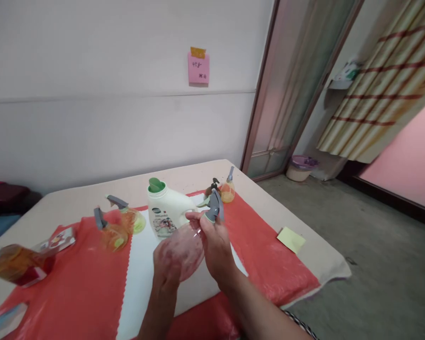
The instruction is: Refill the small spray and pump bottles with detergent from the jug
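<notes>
Between my two hands is a clear, pinkish round spray bottle (186, 250) with a grey trigger head, tilted to the upper right. My left hand (165, 267) cups its body from the left and below. At the neck, just under the trigger, my right hand (217, 241) is wrapped round it. Right behind my hands stands a pale green jug (168, 208) with a handle, a printed label and a green piece at its mouth. White cloth (140, 283) lies under the jug and my hands.
Spray bottles with orange patterns (114, 236) stand at left on the red sheet (88, 283), another (228, 191) at the back right beside a dark brown bottle (212, 188). An amber bottle (16, 264) is at far left. Yellow sticky notes (292, 240) lie near the table's right edge.
</notes>
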